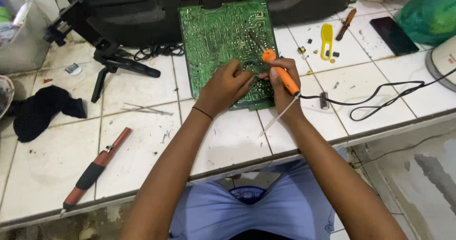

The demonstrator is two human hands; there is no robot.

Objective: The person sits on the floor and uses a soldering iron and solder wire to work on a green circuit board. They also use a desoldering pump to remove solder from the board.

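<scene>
— On the white tiled bench, what is lying?
— A green rectangular circuit board, solder side up. Left hand is pressing fingertips down, steadying it; right hand is gripping an orange-handled soldering iron, tip angled onto the board.

Bare arms, thin blk wristband, blue trousers

Glossy green circuit board on smooth white glazed tiles; soldering iron has an orange plastic handle and metal tip.
</scene>
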